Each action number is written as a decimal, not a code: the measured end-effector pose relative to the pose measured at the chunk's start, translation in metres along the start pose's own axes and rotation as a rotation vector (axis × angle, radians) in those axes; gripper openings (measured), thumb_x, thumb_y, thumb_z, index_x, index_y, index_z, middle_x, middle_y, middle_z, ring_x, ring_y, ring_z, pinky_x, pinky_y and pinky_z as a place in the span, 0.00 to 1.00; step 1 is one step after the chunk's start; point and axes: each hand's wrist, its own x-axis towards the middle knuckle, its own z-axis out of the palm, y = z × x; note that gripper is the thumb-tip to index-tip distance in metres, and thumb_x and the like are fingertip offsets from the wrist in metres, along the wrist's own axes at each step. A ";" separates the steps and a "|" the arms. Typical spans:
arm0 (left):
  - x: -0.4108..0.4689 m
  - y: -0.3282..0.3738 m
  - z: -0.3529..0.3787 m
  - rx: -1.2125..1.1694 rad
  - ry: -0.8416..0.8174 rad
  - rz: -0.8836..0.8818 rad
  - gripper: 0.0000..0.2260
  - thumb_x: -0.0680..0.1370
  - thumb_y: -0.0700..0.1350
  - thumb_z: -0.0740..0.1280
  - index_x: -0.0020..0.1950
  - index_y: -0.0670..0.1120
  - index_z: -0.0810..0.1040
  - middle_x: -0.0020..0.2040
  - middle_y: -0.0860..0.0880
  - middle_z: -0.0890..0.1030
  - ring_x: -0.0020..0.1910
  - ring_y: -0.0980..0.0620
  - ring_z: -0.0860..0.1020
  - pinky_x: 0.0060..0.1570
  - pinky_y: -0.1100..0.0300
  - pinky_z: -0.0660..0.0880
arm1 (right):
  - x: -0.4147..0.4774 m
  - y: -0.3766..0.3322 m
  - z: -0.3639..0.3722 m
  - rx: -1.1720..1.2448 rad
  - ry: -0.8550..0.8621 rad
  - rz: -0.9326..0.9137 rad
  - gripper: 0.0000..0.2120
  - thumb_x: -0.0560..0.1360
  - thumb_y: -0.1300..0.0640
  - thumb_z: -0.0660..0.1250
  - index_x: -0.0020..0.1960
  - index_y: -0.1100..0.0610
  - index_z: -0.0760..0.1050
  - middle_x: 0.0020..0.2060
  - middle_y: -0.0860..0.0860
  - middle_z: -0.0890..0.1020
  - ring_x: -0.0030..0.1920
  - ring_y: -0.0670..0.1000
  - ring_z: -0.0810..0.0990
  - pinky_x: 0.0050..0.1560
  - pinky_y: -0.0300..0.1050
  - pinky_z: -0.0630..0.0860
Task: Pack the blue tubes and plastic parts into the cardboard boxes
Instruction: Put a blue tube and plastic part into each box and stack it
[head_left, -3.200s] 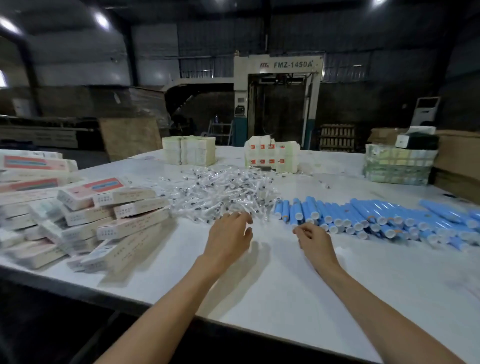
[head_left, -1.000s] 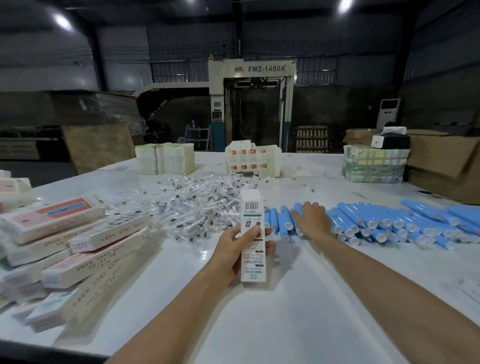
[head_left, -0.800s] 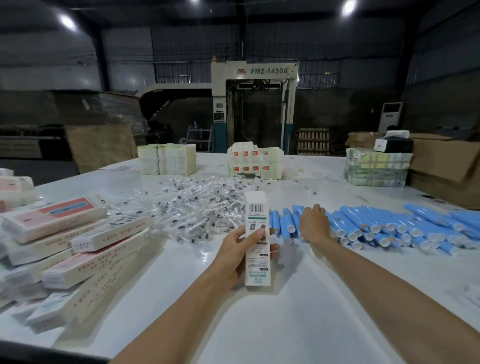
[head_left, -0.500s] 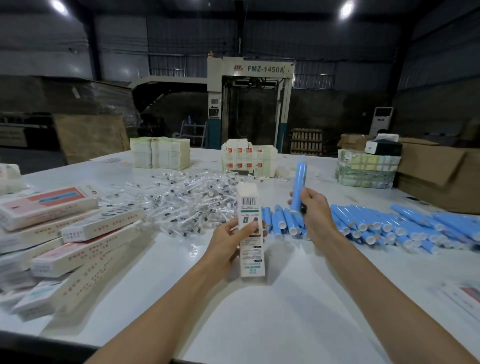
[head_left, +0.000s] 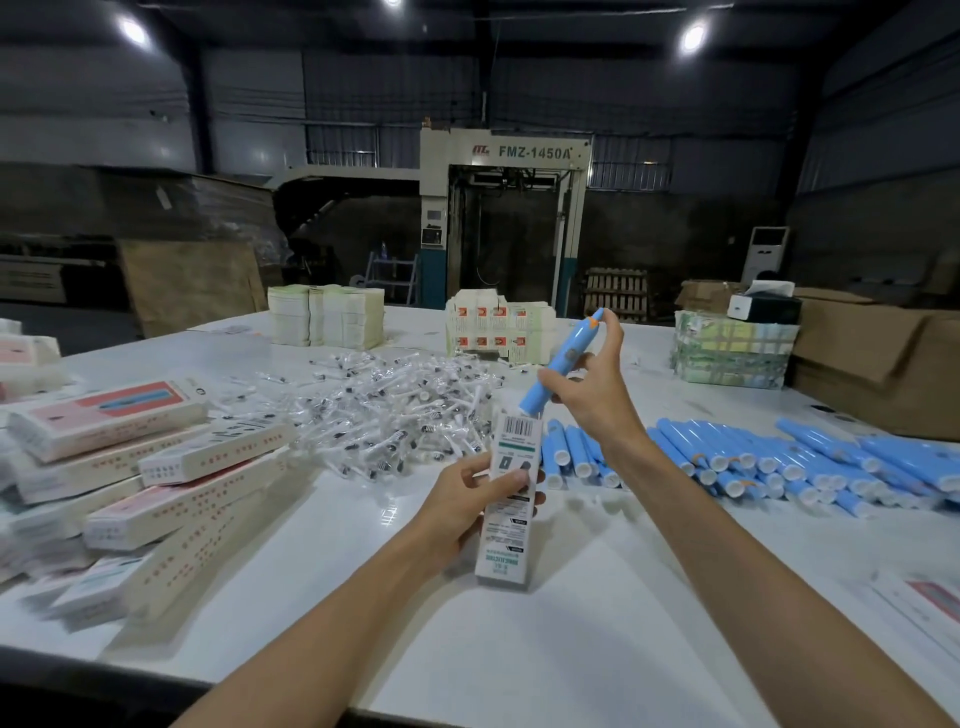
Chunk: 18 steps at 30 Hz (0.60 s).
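Blue plastic is pinched in the fingers (head_left: 551, 378) of the right hand (head_left: 597, 395). Thumb and fingertips curl round the blue tube (head_left: 563, 361), and one finger reaches up to its orange-marked top end. The tube hangs in the air, tilted, with its upper end leaning away to the right. Its lower end is down at the top of the cardboard box (head_left: 506, 540), just above the barcode. Whether the tip has entered the mouth cannot be told, since the opening faces away from the camera.

The left hand (head_left: 462, 506) grips that box round its middle, thumb laid across the printed face, and holds it nearly upright over the worktop (head_left: 571, 634).

Further out, the row of blue tubes (head_left: 779, 460) lies on the worktop just behind and to the right of the hands. The heap of clear plastic parts (head_left: 395, 410) lies behind and to the left. A stack of boxes (head_left: 130, 457) sits at the far left.

The step in hand looks like loading a tube into its box, at the point of entry. The next move probably calls for swinging the tube's upper end back until it lines up with the box, then sliding it down inside while the left hand keeps the box steady and its mouth square. A plastic part from the heap would likely follow, since the task wants both in the box.
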 end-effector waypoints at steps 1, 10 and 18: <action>0.000 0.000 0.000 0.003 0.002 -0.004 0.19 0.76 0.44 0.80 0.66 0.42 0.84 0.60 0.36 0.87 0.60 0.34 0.86 0.57 0.44 0.85 | 0.001 0.000 -0.003 -0.033 -0.013 0.008 0.50 0.78 0.61 0.74 0.80 0.34 0.43 0.58 0.51 0.77 0.53 0.52 0.85 0.46 0.48 0.84; -0.001 -0.001 0.006 0.080 0.013 0.011 0.19 0.75 0.48 0.80 0.65 0.46 0.85 0.57 0.38 0.88 0.57 0.38 0.87 0.54 0.49 0.84 | 0.003 -0.012 -0.002 -0.231 -0.239 0.101 0.22 0.79 0.55 0.69 0.66 0.44 0.61 0.47 0.55 0.81 0.42 0.49 0.80 0.36 0.41 0.75; -0.001 -0.008 0.011 -0.057 -0.024 -0.023 0.16 0.83 0.43 0.73 0.70 0.39 0.77 0.59 0.40 0.87 0.58 0.35 0.86 0.53 0.43 0.86 | -0.030 0.027 0.016 -0.607 -0.154 -0.159 0.13 0.85 0.50 0.63 0.50 0.57 0.80 0.53 0.49 0.73 0.53 0.49 0.76 0.54 0.51 0.75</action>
